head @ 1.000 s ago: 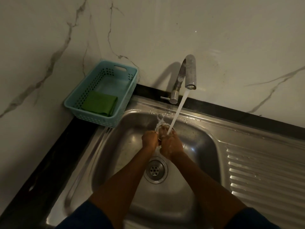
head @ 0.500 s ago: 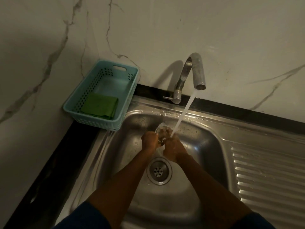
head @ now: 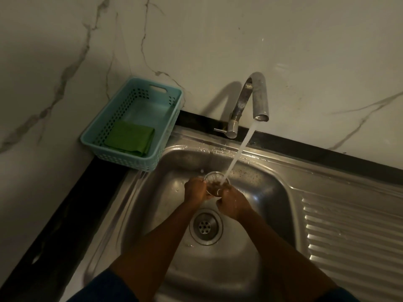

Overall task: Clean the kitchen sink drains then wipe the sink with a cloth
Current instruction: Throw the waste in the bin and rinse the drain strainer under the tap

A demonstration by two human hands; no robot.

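Two bare hands meet under the running stream from the curved steel tap point(head: 254, 99), the landmark for everything else. Directly below its spout, the left hand point(head: 196, 189) and the right hand point(head: 232, 202) both clasp a small round metal drain strainer point(head: 214, 180), fingers curled around its rim from either side, with the water point(head: 238, 152) striking its inside. Dark specks seem to cling in it, though the dim light makes that hard to confirm. Further below the tap, in the floor of the stainless steel sink basin point(head: 261, 188), sits the open round drain point(head: 206, 226) with its ring of holes, just beneath the wrists. To the left of the tap, a pale blue perforated plastic basket point(head: 170, 129) rests on the dark counter edge, holding a folded green cloth point(head: 129, 138), untouched.

The drain-cleaning step looks to be under way, with the wiping not yet begun. To rinse well, turning the strainer slowly so the stream reaches every hole, and rubbing residue loose with the thumbs, would likely help. Keeping it low in the basin should limit splashing. A firm hold matters, as wet metal is probably slippery.
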